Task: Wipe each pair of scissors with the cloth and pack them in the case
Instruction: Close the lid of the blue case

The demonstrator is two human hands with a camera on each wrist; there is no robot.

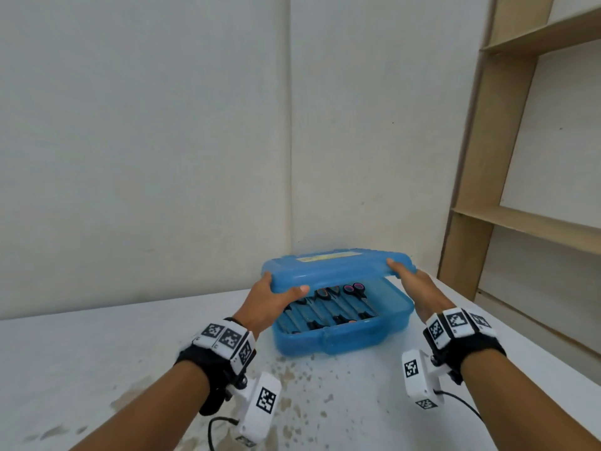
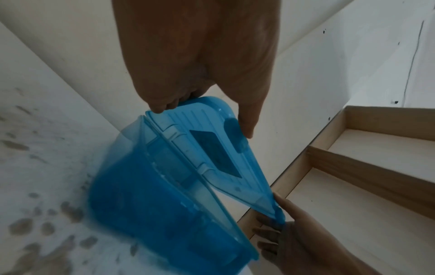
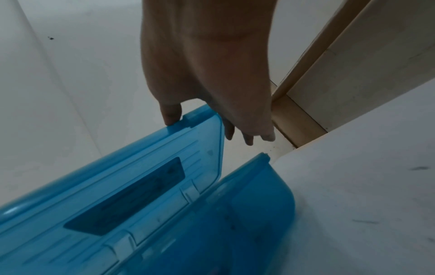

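Note:
A translucent blue case (image 1: 341, 336) stands on the white table, its lid (image 1: 338, 271) tilted half way over the tray. Several pairs of scissors (image 1: 338, 304) with black and pink handles lie side by side inside. My left hand (image 1: 273, 297) grips the lid's left corner, thumb on the front edge. My right hand (image 1: 413, 281) grips the lid's right corner. In the left wrist view the lid (image 2: 212, 148) sits between the thumb and fingers of my left hand (image 2: 200, 104). The right wrist view shows my right hand (image 3: 202, 119) pinching the lid (image 3: 132, 186). No cloth is in view.
The white table (image 1: 97, 369) carries brown stains (image 1: 292, 385) in front of the case. Two white walls meet in a corner behind it. A wooden shelf unit (image 1: 520, 190) stands at the right, close to the table's far right edge.

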